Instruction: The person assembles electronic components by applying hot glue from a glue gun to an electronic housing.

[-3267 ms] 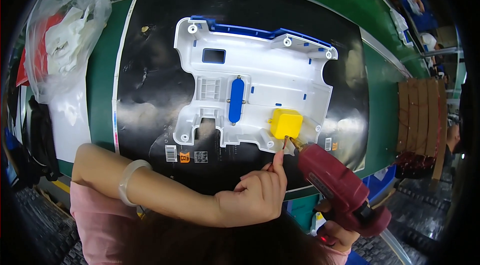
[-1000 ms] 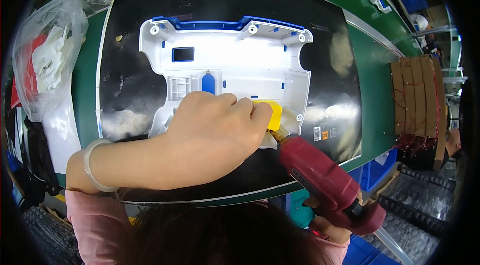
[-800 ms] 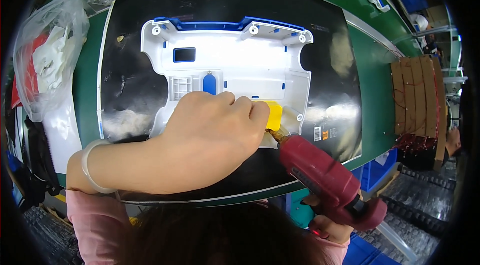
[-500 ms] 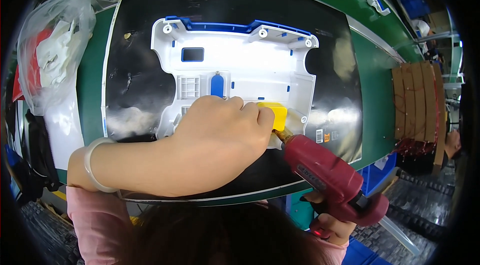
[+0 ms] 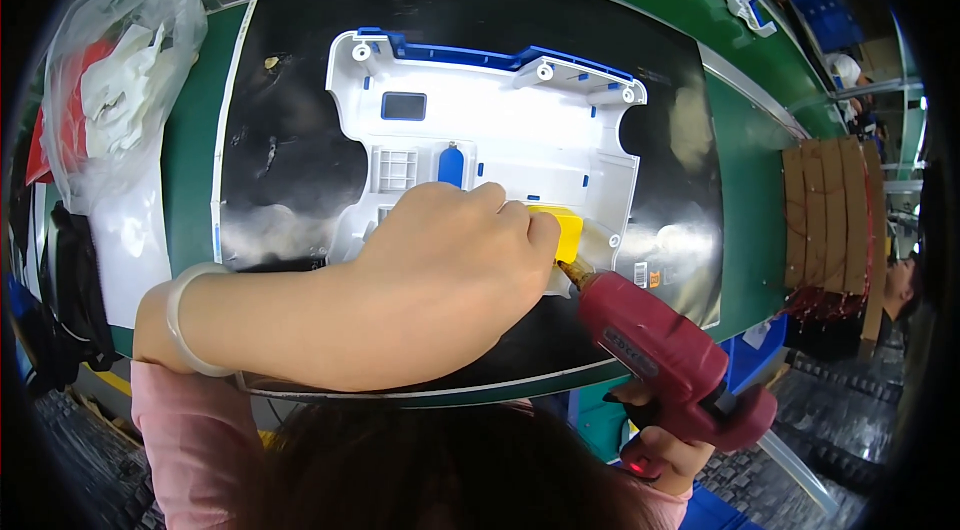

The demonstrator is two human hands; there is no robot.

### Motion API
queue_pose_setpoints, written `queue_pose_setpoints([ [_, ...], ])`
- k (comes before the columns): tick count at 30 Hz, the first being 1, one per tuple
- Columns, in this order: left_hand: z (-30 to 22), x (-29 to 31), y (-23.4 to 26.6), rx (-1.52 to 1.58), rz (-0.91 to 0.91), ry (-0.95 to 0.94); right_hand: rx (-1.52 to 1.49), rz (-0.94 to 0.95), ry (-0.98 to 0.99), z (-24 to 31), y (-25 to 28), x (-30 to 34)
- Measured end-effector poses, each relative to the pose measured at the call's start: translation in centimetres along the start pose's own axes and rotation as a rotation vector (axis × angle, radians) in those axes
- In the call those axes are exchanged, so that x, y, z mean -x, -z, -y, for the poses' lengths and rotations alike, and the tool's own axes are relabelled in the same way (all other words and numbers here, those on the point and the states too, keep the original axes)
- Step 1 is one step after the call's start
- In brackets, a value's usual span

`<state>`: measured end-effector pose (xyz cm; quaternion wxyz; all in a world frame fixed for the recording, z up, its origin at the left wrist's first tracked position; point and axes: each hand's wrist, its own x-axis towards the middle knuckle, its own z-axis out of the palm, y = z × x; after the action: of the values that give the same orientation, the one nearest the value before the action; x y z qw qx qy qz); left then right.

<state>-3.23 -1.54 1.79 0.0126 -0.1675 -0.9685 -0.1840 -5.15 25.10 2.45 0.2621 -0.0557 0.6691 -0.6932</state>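
Over near edge of white shell with left hand, back up, against yellow box in shell's near right part; cannot tell spread or hold of curled fingers, mostly out of sight. Clutching dark red glue gun by handle with wrapped fingers of right hand, off near edge of counter; pointing nozzle at box's near edge. Tight there; open room on black mat either side of shell.

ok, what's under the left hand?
Parts of a white shell, a yellow box and a blue strip show around the left hand. Their covered portions, and anything it may be gripping, can't be seen.
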Motion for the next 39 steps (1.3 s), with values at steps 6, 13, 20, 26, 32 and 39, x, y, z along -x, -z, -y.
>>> queue_pose_setpoints([
  [6, 0.2, 0.1, 0.4, 0.001, -0.009, -0.035, -0.011, 0.058, 0.008, 0.2, -0.1, -0.2],
  [13, 0.2, 0.0, 1.3, 0.002, -0.075, -0.013, -0.045, 0.057, 0.023, 0.9, 0.0, -0.3],
  [20, 0.5, 0.5, 3.9, 0.111, -0.191, 0.043, -0.294, 0.151, -0.087, 2.5, 0.7, -2.7],
  [26, -0.4, 0.5, 4.6, 0.244, -0.083, -0.013, -0.377, 0.21, -0.014, 4.8, -0.8, -5.2],
  [32, -3.2, 0.5, 3.7, 1.165, -0.048, 0.18, 0.016, 0.337, 0.45, 7.0, -11.6, -10.4],
  [39, 0.2, 4.2, 9.4, 1.045, -0.654, 0.501, 0.782, 0.682, 0.583, 7.6, -13.0, -16.2],
])
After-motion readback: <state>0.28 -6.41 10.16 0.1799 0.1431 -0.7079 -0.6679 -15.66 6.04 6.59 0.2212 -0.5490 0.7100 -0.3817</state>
